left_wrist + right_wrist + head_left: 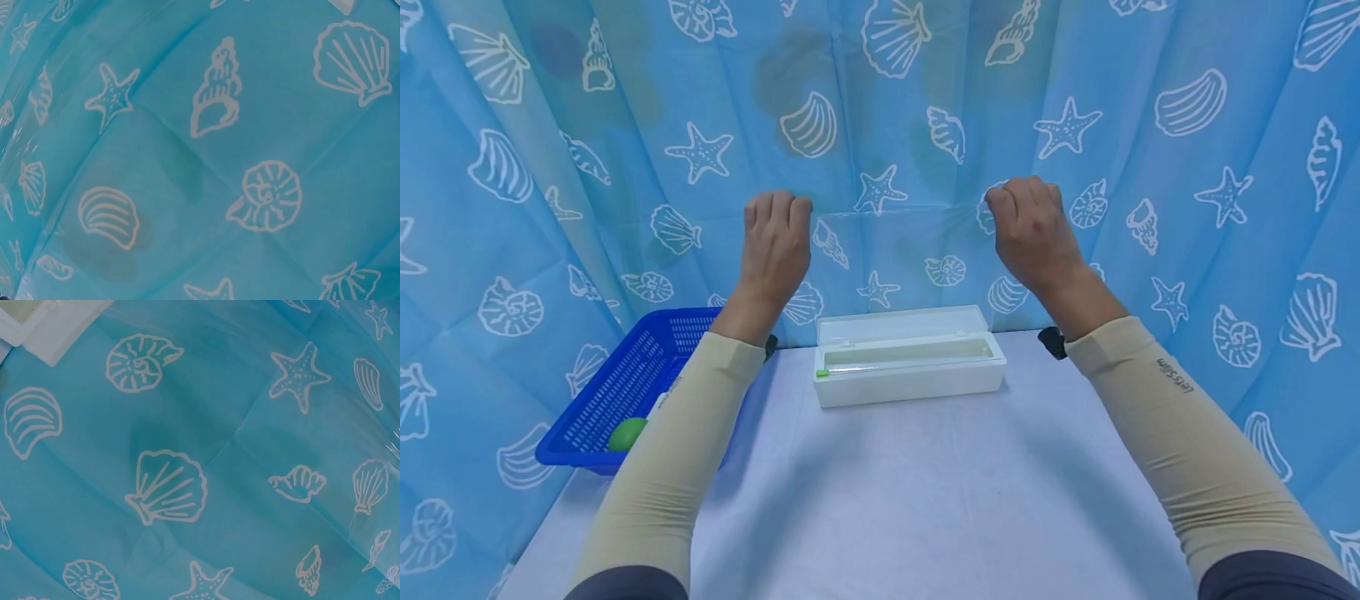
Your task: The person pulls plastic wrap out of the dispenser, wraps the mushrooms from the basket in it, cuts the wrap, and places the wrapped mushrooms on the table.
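Note:
Both hands are raised in front of the curtain in the head view, backs toward me and fingers curled down. Between them stretches a clear plastic film point(910, 212), seen mainly by its faint top edge. The left hand point(777, 246) pinches its left corner, while the right hand point(1036, 233) pinches the right one. Glints on the film point(24, 147) show at the left wrist view's edge; neither wrist view shows fingers. Below, between the forearms, a long white box point(910, 387) sits with its lid point(902, 323) raised at the back. A small green slider point(822, 373) is at its front left corner.
A blue plastic basket point(568, 446) stands at the left, partly behind the left forearm, with a green round thing point(627, 434) and something white inside. White cloth covers the table point(925, 500). A blue curtain point(880, 100) with white shell prints hangs close behind the box.

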The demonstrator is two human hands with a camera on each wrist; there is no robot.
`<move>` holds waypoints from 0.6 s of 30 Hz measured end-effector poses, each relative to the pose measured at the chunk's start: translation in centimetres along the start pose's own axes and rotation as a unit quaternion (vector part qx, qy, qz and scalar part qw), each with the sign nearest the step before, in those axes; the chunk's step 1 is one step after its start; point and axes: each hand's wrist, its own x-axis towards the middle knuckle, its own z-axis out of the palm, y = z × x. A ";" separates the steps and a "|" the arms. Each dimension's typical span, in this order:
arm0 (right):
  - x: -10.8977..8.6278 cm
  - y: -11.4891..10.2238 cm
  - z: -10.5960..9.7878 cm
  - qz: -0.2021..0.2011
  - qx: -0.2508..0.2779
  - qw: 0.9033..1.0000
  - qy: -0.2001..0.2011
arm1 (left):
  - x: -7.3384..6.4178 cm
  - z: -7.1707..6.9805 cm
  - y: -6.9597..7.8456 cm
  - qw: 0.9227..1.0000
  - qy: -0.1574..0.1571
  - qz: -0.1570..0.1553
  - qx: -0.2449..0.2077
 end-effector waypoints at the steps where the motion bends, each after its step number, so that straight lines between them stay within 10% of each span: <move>1: 0.0 0.0 -0.1 -0.001 0.002 1.000 0.001 | 0.0 -0.1 0.0 1.000 0.000 0.000 -0.001; 8: -0.9 -0.5 -2.2 -0.008 0.147 0.989 -0.022 | -1.7 -1.7 0.6 0.999 -0.012 0.014 -0.046; 18: -2.7 -1.3 -10.0 0.027 0.339 0.915 -0.217 | -5.0 -7.7 2.7 0.988 -0.020 0.106 -0.109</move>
